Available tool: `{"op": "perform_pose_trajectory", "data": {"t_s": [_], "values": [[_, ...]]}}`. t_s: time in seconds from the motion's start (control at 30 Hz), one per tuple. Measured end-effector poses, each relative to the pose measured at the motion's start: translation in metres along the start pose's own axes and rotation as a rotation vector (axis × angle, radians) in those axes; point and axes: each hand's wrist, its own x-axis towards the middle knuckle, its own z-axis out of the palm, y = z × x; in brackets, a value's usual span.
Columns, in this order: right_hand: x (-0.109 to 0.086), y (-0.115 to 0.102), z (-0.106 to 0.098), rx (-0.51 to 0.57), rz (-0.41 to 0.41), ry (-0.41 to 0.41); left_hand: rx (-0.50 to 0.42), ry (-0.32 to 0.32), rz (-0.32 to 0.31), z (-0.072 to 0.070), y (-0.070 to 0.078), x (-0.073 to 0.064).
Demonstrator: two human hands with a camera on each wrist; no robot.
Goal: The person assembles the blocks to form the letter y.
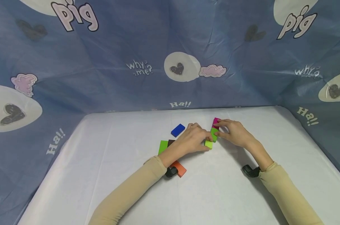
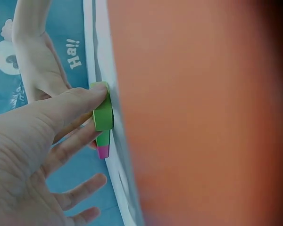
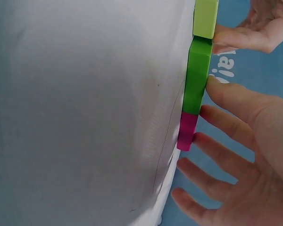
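Note:
My left hand (image 1: 193, 139) pinches a yellow-green block (image 1: 208, 144) between thumb and forefinger, its other fingers loose. That block lies at the near end of a short row, end against a green block (image 3: 197, 77). A magenta block (image 3: 187, 131) continues the row at the far end. My right hand (image 1: 234, 132) comes from the right with fairly straight fingers. Its thumb touches the green block, and its fingertips rest by the joint with the magenta block.
Left of the row, a blue block (image 1: 177, 130) lies apart on the white tabletop (image 1: 215, 187). Under my left forearm are a green block (image 1: 163, 147), a dark block (image 1: 171, 142) and an orange block (image 1: 181, 170), partly covered. A blue printed cloth (image 1: 147, 90) hangs behind.

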Motion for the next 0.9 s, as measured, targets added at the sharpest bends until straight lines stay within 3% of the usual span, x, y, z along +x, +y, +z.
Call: {"op": "perform_pose_trajectory", "data": {"t_s": [0.53,0.9], "values": [[0.0025,-0.0036,-0.003,-0.009,-0.005,0.0,0.01,-0.001,-0.004,-0.004,-0.002,-0.0036],[-0.0011,-0.0046,-0.0014,-0.013,0.01,-0.011,0.009,-0.011,0.015,0.0039,0.0036,0.0012]]}}
